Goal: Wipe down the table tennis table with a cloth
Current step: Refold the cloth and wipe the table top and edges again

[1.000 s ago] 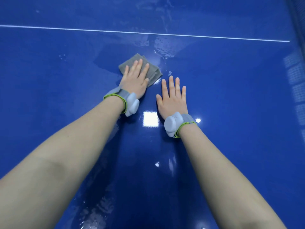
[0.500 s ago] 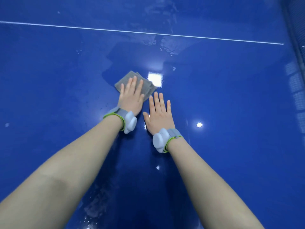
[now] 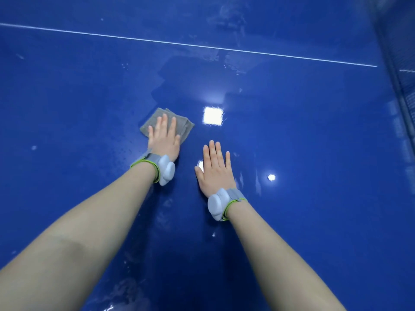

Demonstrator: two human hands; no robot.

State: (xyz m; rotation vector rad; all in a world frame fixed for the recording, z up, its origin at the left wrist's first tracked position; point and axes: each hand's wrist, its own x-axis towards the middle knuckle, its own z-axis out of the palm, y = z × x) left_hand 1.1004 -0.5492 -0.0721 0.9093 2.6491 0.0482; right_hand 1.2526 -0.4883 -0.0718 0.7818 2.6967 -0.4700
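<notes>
Grey folded cloth [image 3: 166, 123] lies centre-left of frame on glossy blue table tennis table [image 3: 314, 131], left hand [image 3: 165, 140] pressing it flat, fingers straight. Right hand [image 3: 215, 169] just right, spread flat on table.

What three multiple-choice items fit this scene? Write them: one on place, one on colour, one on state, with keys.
1. Where is the cloth?
A. under the left hand
B. under the right hand
C. beyond the white line

2. What colour is the table?
A. green
B. blue
C. red

3. How is the right hand?
A. balled in a fist
B. flat on the table, fingers straight
C. pinching the cloth

Key: A, the left hand presses on it; B, the top is glossy blue; B, its palm lies flat, holding nothing.
</notes>
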